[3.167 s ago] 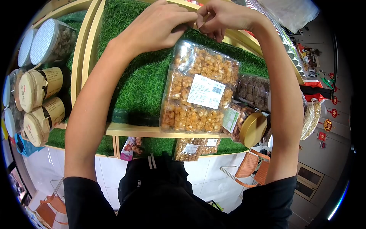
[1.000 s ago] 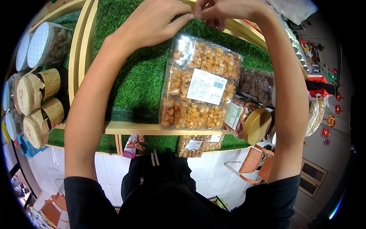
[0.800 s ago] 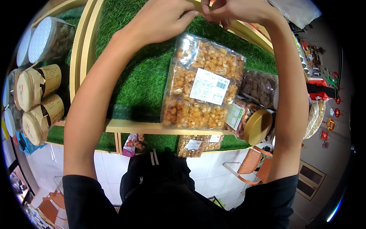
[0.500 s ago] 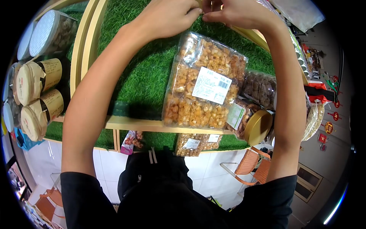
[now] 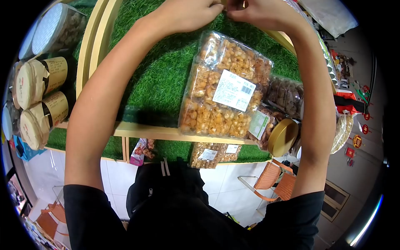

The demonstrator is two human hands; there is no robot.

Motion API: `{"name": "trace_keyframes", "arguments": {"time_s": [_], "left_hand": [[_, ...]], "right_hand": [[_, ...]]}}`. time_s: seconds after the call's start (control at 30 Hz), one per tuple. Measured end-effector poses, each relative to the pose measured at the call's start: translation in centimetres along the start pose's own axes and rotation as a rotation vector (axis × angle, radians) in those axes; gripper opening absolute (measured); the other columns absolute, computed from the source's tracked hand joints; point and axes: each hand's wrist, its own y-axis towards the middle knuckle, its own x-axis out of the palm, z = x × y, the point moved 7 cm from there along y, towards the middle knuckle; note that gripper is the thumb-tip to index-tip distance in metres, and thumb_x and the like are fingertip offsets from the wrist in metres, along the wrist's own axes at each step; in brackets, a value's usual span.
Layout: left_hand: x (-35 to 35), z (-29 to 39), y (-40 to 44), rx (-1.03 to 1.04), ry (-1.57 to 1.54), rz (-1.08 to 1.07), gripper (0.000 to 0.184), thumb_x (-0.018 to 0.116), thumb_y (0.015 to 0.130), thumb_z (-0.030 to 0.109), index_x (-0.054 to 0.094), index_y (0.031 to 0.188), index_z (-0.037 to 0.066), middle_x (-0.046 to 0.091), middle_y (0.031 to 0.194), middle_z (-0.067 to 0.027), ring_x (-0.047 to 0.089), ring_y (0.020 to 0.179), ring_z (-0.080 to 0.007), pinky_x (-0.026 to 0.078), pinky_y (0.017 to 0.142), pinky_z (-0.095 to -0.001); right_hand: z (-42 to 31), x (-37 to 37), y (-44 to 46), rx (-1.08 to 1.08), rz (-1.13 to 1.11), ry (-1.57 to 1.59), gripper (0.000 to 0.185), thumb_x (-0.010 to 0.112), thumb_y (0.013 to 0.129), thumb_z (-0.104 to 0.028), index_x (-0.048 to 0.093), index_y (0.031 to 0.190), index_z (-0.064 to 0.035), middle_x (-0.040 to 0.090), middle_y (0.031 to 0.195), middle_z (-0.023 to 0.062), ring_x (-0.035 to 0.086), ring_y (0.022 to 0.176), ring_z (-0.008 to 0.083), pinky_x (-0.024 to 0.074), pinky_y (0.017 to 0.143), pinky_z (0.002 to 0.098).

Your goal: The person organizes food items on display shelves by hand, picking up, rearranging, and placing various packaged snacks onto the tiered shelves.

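Note:
At the top edge of the view, my left hand [image 5: 193,13] has its fingers curled together, over the green turf [image 5: 154,75] of the shelf. My right hand [image 5: 260,12] is just to the right, its fingers bent and pressed together. The fingertips almost meet; anything between them is too small to make out, and the frame edge cuts off part of both hands. Below them lies a clear pack of golden puffed snack [image 5: 225,87] with a white barcode label. Beside the pack are a gold-lidded jar [image 5: 283,137] and a pack of dark snack [image 5: 285,96].
Paper-covered jars [image 5: 31,85] and a white-lidded tub [image 5: 50,29] stand at the left. A wooden rim [image 5: 158,132] runs along the shelf's near edge. Smaller snack packs [image 5: 208,155] lie on the lower shelf. Orange chairs [image 5: 267,176] stand beyond, and a black bag [image 5: 164,183] hangs at my front.
Both hands have shifted slightly up and right toward the top edge, remaining close together. The snack pack and shelf sit a little higher in view. Nothing is seen picked up or put down.

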Motion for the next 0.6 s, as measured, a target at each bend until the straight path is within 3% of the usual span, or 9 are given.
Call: {"name": "trace_keyframes", "arguments": {"time_s": [0.33, 0.4, 0.6], "left_hand": [[0.1, -0.3, 0.1, -0.1, -0.003, -0.086, 0.022, 0.052, 0.083, 0.014, 0.065, 0.085, -0.003, 0.064, 0.081, -0.0254, 0.063, 0.077, -0.0375, 0.049, 0.071, -0.0444], [-0.2, 0.4, -0.2, -0.05, -0.198, -0.129, 0.024, 0.052, 0.084, 0.015, 0.067, 0.091, -0.004, 0.065, 0.082, -0.0237, 0.065, 0.077, -0.0311, 0.049, 0.072, -0.0408], [0.5, 0.1, -0.1, -0.06, -0.366, -0.3, 0.024, 0.054, 0.084, 0.013, 0.067, 0.095, -0.004, 0.067, 0.085, -0.0158, 0.062, 0.081, -0.0205, 0.048, 0.076, -0.034]], "right_hand": [[0.3, 0.3, 0.0, 0.013, -0.108, 0.077, 0.017, 0.064, 0.072, -0.011, 0.06, 0.074, 0.0046, 0.055, 0.061, 0.0081, 0.05, 0.061, 0.0139, 0.0431, 0.059, 0.0317], [0.6, 0.2, 0.0, 0.038, -0.126, 0.073, 0.017, 0.064, 0.072, -0.012, 0.061, 0.075, 0.0046, 0.055, 0.062, 0.0075, 0.051, 0.062, 0.0135, 0.0432, 0.059, 0.0315], [0.9, 0.3, -0.1, 0.108, -0.147, 0.064, 0.018, 0.064, 0.073, -0.013, 0.063, 0.079, 0.0042, 0.058, 0.065, 0.0061, 0.052, 0.064, 0.0124, 0.0443, 0.061, 0.0302]]}}
